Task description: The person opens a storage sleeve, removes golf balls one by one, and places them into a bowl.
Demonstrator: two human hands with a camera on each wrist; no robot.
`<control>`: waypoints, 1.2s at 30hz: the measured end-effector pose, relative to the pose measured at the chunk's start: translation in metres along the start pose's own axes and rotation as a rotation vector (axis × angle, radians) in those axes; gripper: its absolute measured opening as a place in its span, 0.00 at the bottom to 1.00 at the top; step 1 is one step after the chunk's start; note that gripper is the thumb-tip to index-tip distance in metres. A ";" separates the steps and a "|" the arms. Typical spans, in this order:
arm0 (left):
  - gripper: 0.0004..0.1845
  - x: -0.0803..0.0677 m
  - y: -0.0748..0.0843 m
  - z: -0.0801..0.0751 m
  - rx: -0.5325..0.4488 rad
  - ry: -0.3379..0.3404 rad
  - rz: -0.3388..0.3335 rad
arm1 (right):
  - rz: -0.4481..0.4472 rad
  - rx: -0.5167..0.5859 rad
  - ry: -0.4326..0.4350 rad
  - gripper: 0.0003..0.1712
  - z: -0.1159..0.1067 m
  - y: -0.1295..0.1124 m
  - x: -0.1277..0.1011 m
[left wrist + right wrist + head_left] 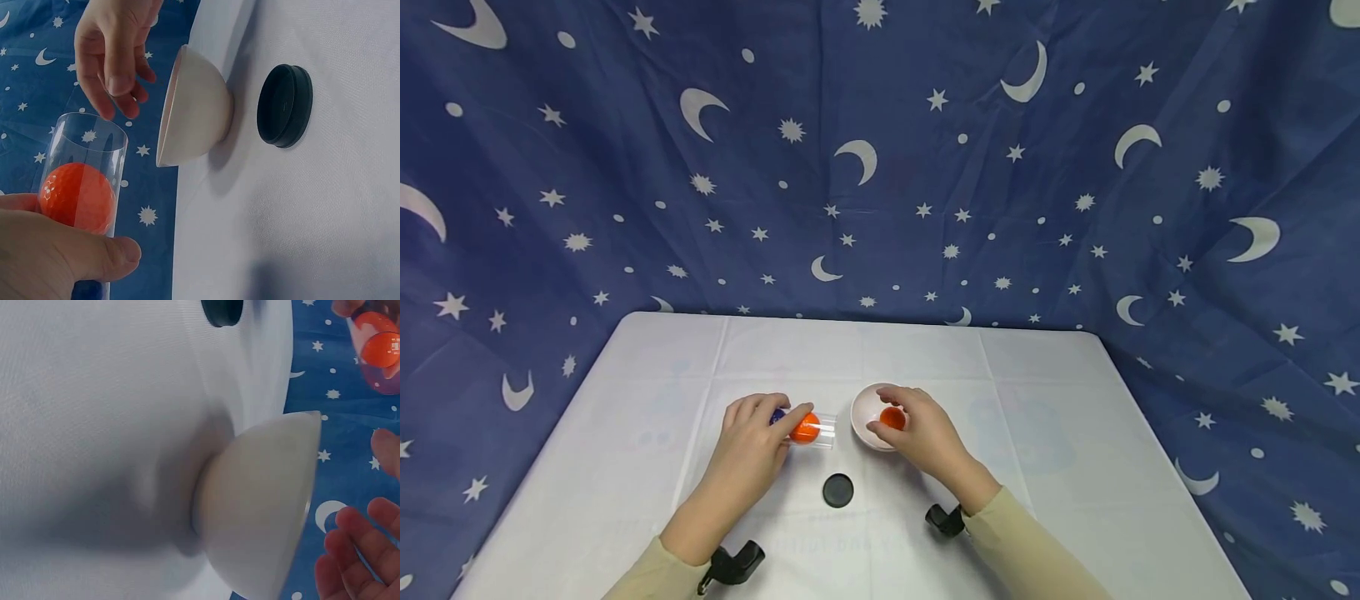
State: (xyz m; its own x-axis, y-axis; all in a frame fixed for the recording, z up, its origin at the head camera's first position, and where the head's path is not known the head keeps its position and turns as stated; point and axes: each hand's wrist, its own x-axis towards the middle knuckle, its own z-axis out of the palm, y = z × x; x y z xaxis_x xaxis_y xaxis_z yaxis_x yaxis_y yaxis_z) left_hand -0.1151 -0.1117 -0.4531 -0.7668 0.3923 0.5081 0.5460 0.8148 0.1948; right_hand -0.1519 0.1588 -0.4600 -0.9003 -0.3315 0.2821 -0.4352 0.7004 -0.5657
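Note:
My left hand [751, 446] grips a clear tube [94, 134], its open end toward the bowl. Inside the tube are an orange ball [806, 428] and, behind it, a dark blue ball [86, 290], partly hidden by the hand. A white bowl [860, 412] stands upright on the table. Over its right side hovers my right hand [928, 433], thumb and fingers apart. Another orange ball [892, 417] shows between them in the head view; it appears to lie in the bowl, as both wrist views show nothing in those fingers.
A round black lid [838, 491] lies on the white-covered table [925, 358], nearer to me than the tube and the bowl. Behind the table hangs a blue cloth [910, 275] with moons and stars. A black camera mount sits at each wrist.

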 end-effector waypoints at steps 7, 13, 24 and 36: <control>0.31 0.001 0.000 0.000 0.001 -0.007 -0.002 | -0.024 0.068 0.007 0.31 -0.003 -0.002 -0.003; 0.31 0.001 0.001 0.000 0.007 -0.021 -0.004 | -0.112 0.188 -0.009 0.30 0.000 -0.002 -0.003; 0.31 0.001 0.004 0.002 0.002 -0.007 0.017 | -0.109 0.252 -0.051 0.31 0.007 -0.008 -0.012; 0.31 0.000 0.009 0.001 0.011 -0.052 0.012 | -0.133 0.293 -0.108 0.30 0.016 -0.012 -0.013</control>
State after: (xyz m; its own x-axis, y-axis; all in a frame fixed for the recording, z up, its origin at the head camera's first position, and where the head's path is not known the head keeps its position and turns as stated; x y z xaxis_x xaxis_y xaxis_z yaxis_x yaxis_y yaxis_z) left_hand -0.1108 -0.1040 -0.4523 -0.7766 0.4236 0.4663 0.5518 0.8145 0.1791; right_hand -0.1348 0.1446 -0.4697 -0.8246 -0.4837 0.2934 -0.5190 0.4403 -0.7327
